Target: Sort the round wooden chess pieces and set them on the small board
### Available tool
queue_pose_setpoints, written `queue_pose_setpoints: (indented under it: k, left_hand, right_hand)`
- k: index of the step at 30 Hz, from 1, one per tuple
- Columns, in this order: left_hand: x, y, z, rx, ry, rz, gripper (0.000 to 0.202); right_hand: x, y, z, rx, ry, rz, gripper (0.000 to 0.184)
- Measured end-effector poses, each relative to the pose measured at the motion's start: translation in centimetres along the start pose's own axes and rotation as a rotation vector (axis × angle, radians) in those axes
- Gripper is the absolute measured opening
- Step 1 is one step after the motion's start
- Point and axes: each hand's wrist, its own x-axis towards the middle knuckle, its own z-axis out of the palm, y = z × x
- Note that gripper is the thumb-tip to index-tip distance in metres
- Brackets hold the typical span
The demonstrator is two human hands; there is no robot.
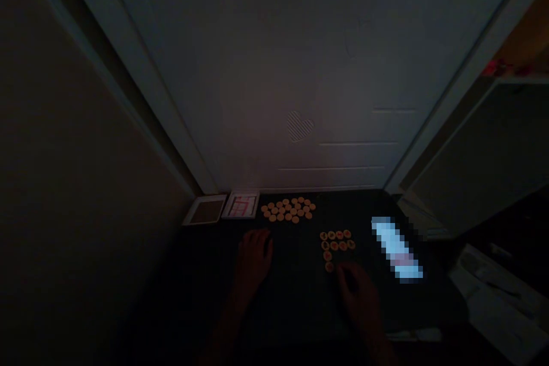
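Observation:
In the dim head view, my left hand (254,251) rests on the dark tabletop, palm down, fingers loosely laid and holding nothing visible. Just beyond it lies a cluster of several small round wooden discs (281,210) with plain faces. My right hand (359,291) is at the lower right, fingers bent, with a dark gap between thumb and forefinger. Its tip is beside the lowest printed disc (329,267); whether they touch is unclear. Above that disc, several more printed discs (334,246) form two short rows and a column.
A shallow white-rimmed tray (221,204) and a white box with red markings (241,205) sit at the back left. A lit, pixelated screen (397,250) lies right of the discs. A white panel with an embossed heart (299,126) rises behind the dark table (295,291). Papers (497,297) are at far right.

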Motion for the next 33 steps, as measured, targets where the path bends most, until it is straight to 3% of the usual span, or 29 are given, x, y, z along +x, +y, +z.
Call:
queue_pose_setpoints:
  k: [5, 10, 12, 16, 19, 24, 33]
  left_hand:
    - [-3.3, 1.8, -0.3, -0.220, -0.069, 0.058, 0.026]
    - [-4.2, 3.5, -0.5, -0.420, -0.093, 0.029, 0.026]
    - [-4.2, 4.7, -0.7, -0.525, -0.113, -0.049, 0.026]
    - [-4.5, 7.2, -1.0, -0.846, -0.165, -0.328, 0.028]
    - [-4.8, 8.2, -0.9, -1.073, -0.239, -0.429, 0.032]
    - [-5.0, 8.3, -1.3, -1.056, -0.306, -0.455, 0.028]
    - [-5.2, 8.7, -1.2, -1.117, -0.288, -0.498, 0.028]
  right_hand:
    - [-1.4, -1.2, 1.0, 0.049, -0.072, -0.098, 0.026]
    - [-2.6, -3.0, 2.5, 0.115, -0.209, -0.174, 0.021]
    - [-2.4, -3.6, 3.0, 0.131, -0.202, -0.170, 0.021]
    - [-1.6, -4.4, 3.6, 0.179, -0.173, -0.184, 0.023]
    - [-1.3, -4.6, 4.0, 0.215, -0.191, -0.224, 0.026]
    - [-1.6, -4.2, 4.4, 0.213, -0.198, -0.236, 0.021]
    - [-1.7, -3.7, 4.3, 0.196, -0.180, -0.258, 0.016]
